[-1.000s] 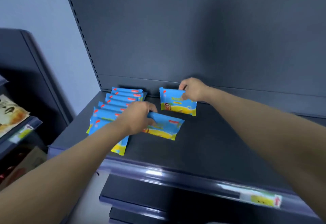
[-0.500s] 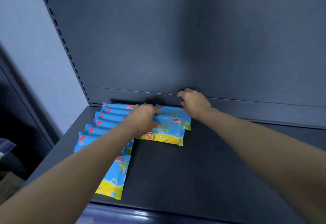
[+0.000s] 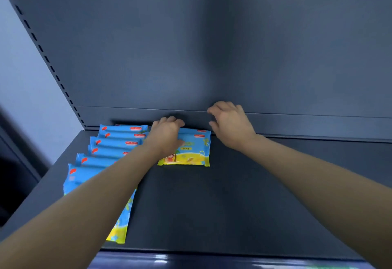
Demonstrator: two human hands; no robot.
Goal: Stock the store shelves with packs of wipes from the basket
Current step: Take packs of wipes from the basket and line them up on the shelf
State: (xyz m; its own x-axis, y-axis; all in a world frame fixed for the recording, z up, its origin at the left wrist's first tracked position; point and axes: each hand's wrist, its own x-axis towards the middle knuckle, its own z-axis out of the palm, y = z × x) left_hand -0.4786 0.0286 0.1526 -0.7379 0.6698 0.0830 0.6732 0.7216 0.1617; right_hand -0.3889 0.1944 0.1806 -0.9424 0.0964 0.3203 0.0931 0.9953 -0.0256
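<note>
Lifted clear of the rear pack since half a second ago, the right hand is now held just beside that pack's right end, fingers loosely curled, its grip closed on nothing. Two packs are counted in this second stack: the rear pack, of which only the top strip is seen, and the front pack, laid overlapping it. The front pack is clamped in the grip of the left hand, fingers hooked over its top edge, thumb pressed on the printed face. Its long axis is run left to right, parallel to the back panel; the blue top edge is pointed at the panel, the yellow bottom edge at the shelf front. Just to the left, a row of packs is laid shingled from back to front, turned the same way; six red-marked tops can be counted, the nearest ones partly hidden by the left forearm. Everything is carried on the dark shelf, toward its back left.
</note>
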